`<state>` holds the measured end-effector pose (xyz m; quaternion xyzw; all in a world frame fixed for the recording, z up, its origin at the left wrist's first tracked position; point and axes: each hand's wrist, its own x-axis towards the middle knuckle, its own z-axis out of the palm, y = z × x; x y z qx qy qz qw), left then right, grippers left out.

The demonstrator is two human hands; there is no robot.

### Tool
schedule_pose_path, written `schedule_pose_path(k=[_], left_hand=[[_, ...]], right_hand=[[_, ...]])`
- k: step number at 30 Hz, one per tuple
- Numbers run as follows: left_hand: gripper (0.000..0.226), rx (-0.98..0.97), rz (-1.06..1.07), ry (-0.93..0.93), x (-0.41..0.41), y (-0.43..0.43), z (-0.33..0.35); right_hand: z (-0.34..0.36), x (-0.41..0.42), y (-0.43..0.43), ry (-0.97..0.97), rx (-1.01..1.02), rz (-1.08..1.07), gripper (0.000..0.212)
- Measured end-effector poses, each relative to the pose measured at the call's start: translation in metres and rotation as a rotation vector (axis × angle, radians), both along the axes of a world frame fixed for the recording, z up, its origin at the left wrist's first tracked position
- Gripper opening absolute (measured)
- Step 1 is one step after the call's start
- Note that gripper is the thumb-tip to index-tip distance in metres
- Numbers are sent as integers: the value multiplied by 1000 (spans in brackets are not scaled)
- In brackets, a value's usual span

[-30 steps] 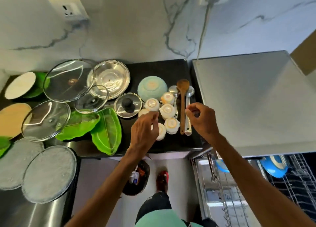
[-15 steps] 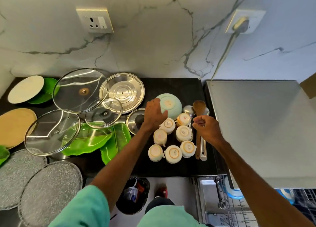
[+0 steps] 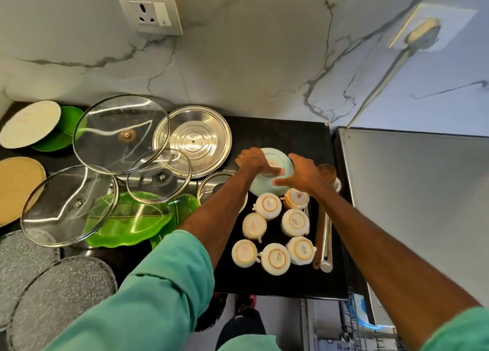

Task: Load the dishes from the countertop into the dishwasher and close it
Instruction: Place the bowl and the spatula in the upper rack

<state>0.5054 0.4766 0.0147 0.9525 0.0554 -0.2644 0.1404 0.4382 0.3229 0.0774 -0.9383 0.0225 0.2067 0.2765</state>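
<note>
An upturned pale green bowl [image 3: 274, 160] sits on the black countertop [image 3: 285, 279]. My left hand [image 3: 254, 162] rests on its left side, fingers curled over the base. My right hand [image 3: 300, 174] holds its right side, thumb pointing across the bowl. Just in front stand several upturned white cups [image 3: 275, 258]. A wooden spoon [image 3: 321, 215] and a steel ladle [image 3: 328, 244] lie to the right of the cups. The dishwasher rack [image 3: 354, 327] shows at the bottom right.
Left of the bowl lie a steel plate [image 3: 193, 141], several glass lids [image 3: 120, 132], green leaf-shaped trays [image 3: 127, 221], round boards and grey speckled plates [image 3: 60, 289]. The dishwasher's grey top [image 3: 418, 192] fills the right. A marble wall with sockets rises behind.
Both hands have moved forward past the cups and onto the pale green bowl. The camera has come closer and tilted toward the wall.
</note>
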Motion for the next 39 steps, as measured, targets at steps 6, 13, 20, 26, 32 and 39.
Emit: schedule_pose_path(k=[6, 13, 20, 26, 32, 39], left_hand=[[100, -37, 83, -79, 3, -3, 1], [76, -309, 315, -40, 26, 14, 5], [84, -343, 334, 6, 32, 23, 1], [88, -201, 237, 10, 14, 14, 1], [84, -427, 409, 32, 18, 23, 17], [62, -914, 738, 239, 21, 42, 43]], right_hand=[[-15, 16, 18, 107, -203, 129, 125], [-25, 34, 10, 93, -217, 140, 137], [-25, 42, 0, 55, -182, 144, 130], [-36, 30, 6, 54, -161, 161, 147], [-42, 34, 2, 12, -181, 162, 148], [-31, 53, -18, 8, 171, 30, 115]])
